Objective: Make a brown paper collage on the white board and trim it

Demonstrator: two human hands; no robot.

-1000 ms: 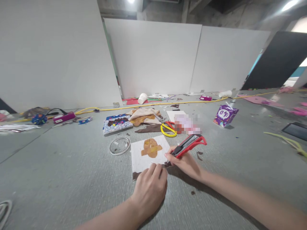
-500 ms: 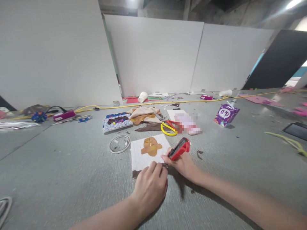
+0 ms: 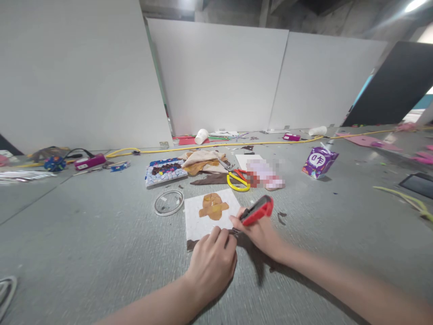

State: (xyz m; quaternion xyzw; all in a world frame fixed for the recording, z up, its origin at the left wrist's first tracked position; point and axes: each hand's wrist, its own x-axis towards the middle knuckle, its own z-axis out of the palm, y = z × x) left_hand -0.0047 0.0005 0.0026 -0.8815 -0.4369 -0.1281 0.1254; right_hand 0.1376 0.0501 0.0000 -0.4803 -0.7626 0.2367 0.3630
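Grey floor (image 3: 118,253) with purple carton (image 3: 319,162), contents hidden; right hand (image 3: 260,235) around cutter (image 3: 259,211), left hand (image 3: 214,259) at board (image 3: 199,227), grip unclear.

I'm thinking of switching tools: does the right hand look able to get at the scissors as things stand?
Probably not yet: the right hand holds the cutter. With that put down, likely yes: the scissors lie beyond the board, yellow handle uncovered.

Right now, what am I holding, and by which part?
Your right hand grips the red-and-black cutter near its blade end. Your left hand covers part of the white panel; any grip there is hidden.
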